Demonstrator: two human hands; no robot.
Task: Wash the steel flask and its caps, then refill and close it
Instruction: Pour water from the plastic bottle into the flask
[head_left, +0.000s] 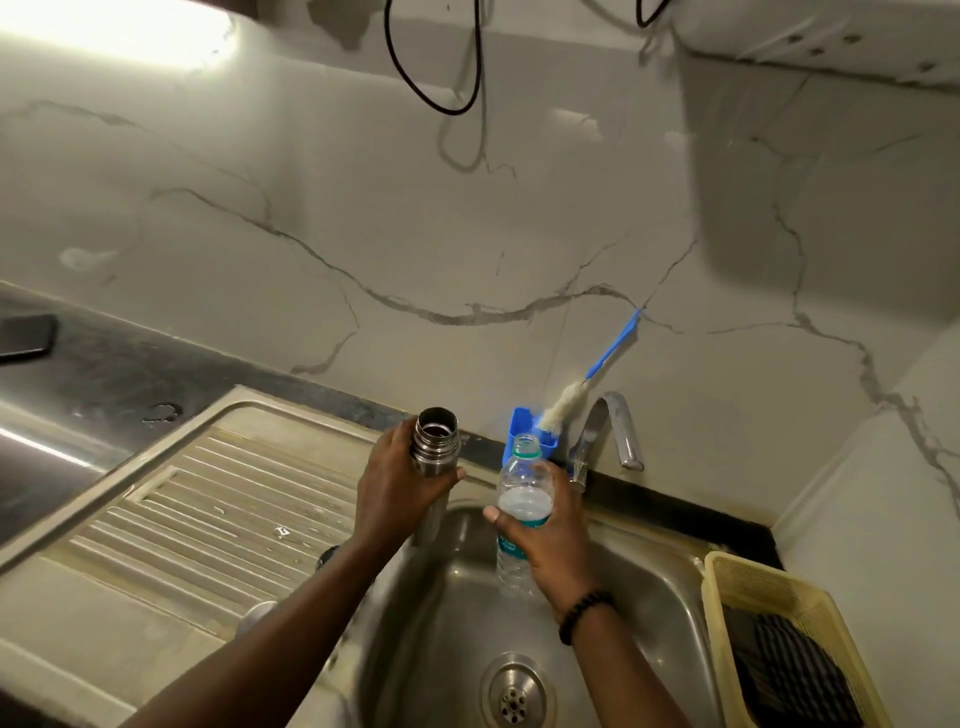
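Note:
The steel flask (435, 441) stands upright over the sink's left rim, its mouth open and dark inside. My left hand (397, 488) grips its body just below the threaded neck. My right hand (545, 545) holds a clear plastic water bottle (522, 499), uncapped, upright and partly filled, right beside the flask over the sink basin (457, 623). A round steel cap (254, 616) lies on the drainboard behind my left forearm, and a dark cap (328, 556) peeks out just above that arm.
The tap (615, 431) rises behind the bottle. A blue holder (522, 423) with a bottle brush (566, 405) leans on the marble wall. A yellow basket (779, 623) holding dark cloth sits at the right. The ribbed drainboard (208, 509) spreads left; a phone (26, 335) lies far left.

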